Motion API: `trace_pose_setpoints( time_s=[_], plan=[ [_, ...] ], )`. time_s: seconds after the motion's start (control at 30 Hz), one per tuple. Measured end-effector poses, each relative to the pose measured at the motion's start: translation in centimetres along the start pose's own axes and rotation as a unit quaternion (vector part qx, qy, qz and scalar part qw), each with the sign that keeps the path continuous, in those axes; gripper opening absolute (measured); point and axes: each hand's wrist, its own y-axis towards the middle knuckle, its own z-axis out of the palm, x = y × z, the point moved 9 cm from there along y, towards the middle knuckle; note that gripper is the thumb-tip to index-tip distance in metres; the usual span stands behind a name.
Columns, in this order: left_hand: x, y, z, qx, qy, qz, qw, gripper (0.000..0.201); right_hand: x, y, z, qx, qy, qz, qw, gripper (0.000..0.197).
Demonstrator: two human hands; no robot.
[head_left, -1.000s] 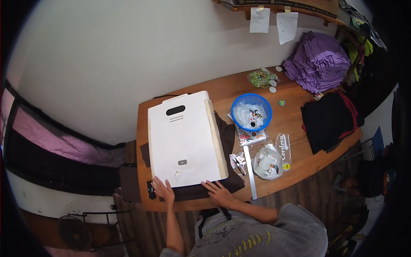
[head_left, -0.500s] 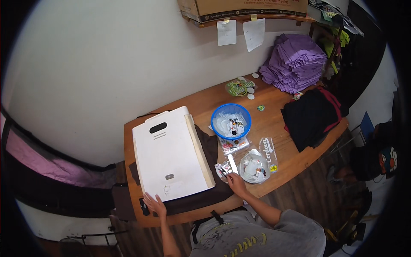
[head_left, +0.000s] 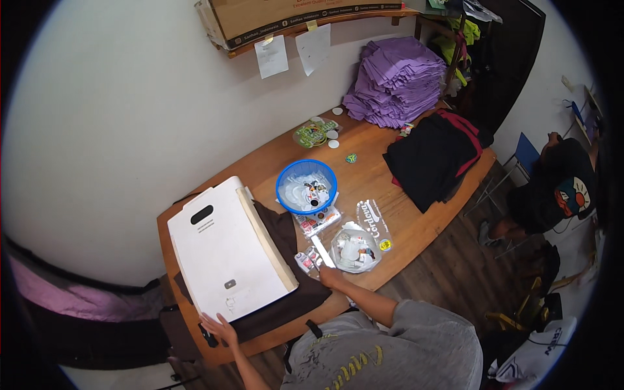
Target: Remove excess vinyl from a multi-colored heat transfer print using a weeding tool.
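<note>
My left hand [head_left: 220,330] lies with its fingers spread at the near left corner of a white, flat-topped machine [head_left: 227,260], which has a dark oval slot in its top. Under the machine, dark brown cloth [head_left: 312,299] spreads over the table. My right hand [head_left: 331,277] is closed beside small printed transfer pieces [head_left: 305,261] and a white strip [head_left: 323,251]; whatever its fingers grip is too small to make out. Just right of that hand sits a clear plastic bag of scraps [head_left: 356,250]. Behind it stands a blue-rimmed basket [head_left: 279,177] holding clear film pieces.
Purple folded cloth [head_left: 396,81] is piled at the table's back. Black and red garments [head_left: 429,159] lie at the right end. Round white pieces [head_left: 333,143] and green printed sheets [head_left: 313,134] rest near the wall. Another person [head_left: 552,188] stands far right.
My view has turned, so the whole scene sits further left in the picture. Both hands keep about the same places on the table, and more of the other person shows.
</note>
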Motion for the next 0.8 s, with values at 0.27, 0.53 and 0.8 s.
trace_pose_setpoints(
  time_s=[0.27,0.53,0.8],
  plan=[
    [0.0,0.2,0.1,0.001,-0.001,-0.010,1.000,0.054,-3.4,-2.2,-3.1,0.119,0.625,-0.016,0.771,0.017],
    [-0.2,0.3,-0.4,-0.004,0.023,-0.008,1.000,0.052,-10.4,-3.0,-14.3,-0.048,0.692,0.041,0.719,0.027],
    [0.6,-0.2,-0.3,-0.003,0.031,-0.019,0.999,0.052,-13.6,-1.7,-20.0,-0.152,0.621,0.092,0.763,0.031]
  ],
)
